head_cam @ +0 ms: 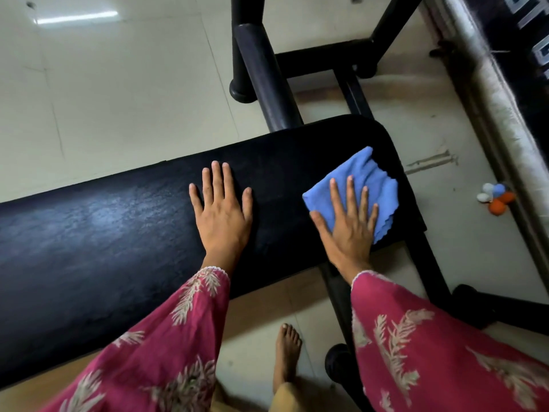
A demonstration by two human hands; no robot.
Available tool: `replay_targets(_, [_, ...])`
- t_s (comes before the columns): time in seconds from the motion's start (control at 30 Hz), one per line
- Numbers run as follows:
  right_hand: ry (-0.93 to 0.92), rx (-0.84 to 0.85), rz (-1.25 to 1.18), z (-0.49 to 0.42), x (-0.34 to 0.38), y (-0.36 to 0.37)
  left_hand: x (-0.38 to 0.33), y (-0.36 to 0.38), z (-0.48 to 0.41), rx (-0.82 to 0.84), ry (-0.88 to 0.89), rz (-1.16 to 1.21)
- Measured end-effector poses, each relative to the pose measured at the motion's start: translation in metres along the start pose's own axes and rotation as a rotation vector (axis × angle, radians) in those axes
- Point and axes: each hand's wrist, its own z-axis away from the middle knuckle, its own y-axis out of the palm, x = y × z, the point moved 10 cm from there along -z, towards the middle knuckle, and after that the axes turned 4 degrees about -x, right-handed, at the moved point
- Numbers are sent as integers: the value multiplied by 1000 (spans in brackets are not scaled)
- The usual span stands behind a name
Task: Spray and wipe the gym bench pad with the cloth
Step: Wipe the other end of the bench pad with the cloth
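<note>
Black bench (118,221) pad runs from the left edge to right of centre. Left hand (221,209) lies flat on the pad at mid-frame, fingers spread, holding nothing. Right hand (347,224) presses flat, fingers spread, on a folded blue cloth (365,173) at the pad's right end; palm down on it, not clenched around it. Hands are apart. Black frame tubes (264,75) in the upper centre. Small orange, white and blue balls (496,199) on the floor (104,84) at the right edge. Bare foot (286,349) at lower centre.
</note>
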Motion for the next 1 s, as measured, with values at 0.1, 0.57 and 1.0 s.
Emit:
replay_targets(0.1, [-48, 2, 54, 17, 13, 1, 0, -1, 0, 23, 9, 23])
replay_targets(0.57, [538, -108, -406, -5, -82, -32, 3, -14, 4, 155, 71, 133])
replay_targets(1.0, [485, 166, -873, 18, 10, -37, 40, -47, 31, 200, -64, 331])
